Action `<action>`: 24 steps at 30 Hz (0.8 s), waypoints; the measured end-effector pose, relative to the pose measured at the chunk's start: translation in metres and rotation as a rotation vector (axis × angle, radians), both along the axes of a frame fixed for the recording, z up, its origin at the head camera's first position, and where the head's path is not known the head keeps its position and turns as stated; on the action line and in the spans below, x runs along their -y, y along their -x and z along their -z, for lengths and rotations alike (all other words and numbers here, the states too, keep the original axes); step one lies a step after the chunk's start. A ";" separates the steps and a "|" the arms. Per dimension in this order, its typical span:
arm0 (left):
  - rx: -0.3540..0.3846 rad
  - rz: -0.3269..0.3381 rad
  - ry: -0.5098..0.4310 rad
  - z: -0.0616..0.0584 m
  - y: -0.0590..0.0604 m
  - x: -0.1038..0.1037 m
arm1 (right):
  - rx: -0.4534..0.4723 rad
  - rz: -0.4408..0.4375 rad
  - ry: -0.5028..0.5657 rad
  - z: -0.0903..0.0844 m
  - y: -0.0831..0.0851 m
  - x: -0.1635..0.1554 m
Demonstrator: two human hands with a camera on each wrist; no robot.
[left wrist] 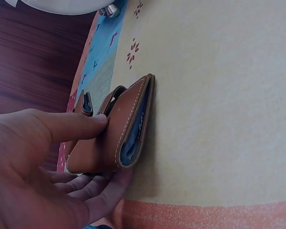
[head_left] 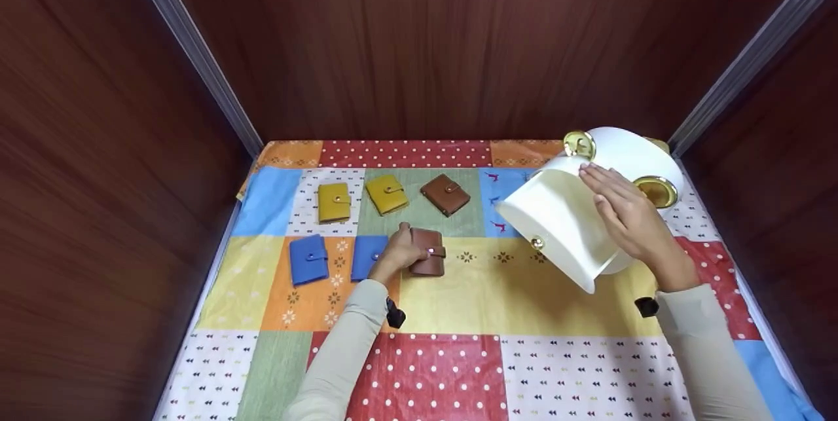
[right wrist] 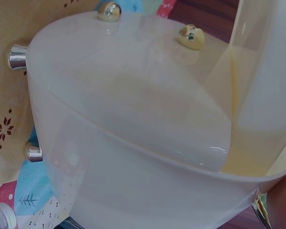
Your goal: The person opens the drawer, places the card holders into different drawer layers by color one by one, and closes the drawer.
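Note:
My left hand point(head_left: 400, 252) pinches a brown wallet point(head_left: 428, 266) with a snap strap, thumb on its face and fingers at its other side; the left wrist view shows the wallet point(left wrist: 126, 126) standing on edge. My right hand point(head_left: 622, 221), its fingers fairly straight, lies against a glossy white container point(head_left: 553, 211) with gold fittings. That container looks tilted, its hollow side facing me. Most of the right hand falls outside the right wrist view, where the container's white wall point(right wrist: 133, 176) fills the frame.
Two yellow wallets point(head_left: 334, 210) point(head_left: 386, 201) and another brown wallet point(head_left: 445, 195) lie in the back row. Two blue wallets point(head_left: 308, 264) point(head_left: 361, 264) lie left of my left hand. A patchwork cloth point(head_left: 432, 375) covers the table, with dark wood panels point(head_left: 406, 48) around it.

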State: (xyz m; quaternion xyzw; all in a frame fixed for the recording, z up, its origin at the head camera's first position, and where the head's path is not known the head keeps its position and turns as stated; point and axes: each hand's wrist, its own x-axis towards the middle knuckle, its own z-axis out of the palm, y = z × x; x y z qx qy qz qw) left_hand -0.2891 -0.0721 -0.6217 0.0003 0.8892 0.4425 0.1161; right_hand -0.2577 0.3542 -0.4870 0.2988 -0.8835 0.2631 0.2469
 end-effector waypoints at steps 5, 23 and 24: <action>0.002 -0.035 -0.008 -0.001 -0.001 0.000 | -0.004 0.000 0.004 0.000 0.000 0.000; 0.021 -0.126 -0.029 -0.003 0.002 0.001 | 0.002 0.000 0.006 -0.001 0.000 0.001; 0.025 -0.132 -0.032 -0.003 0.003 0.001 | 0.001 -0.002 0.006 -0.001 0.000 0.001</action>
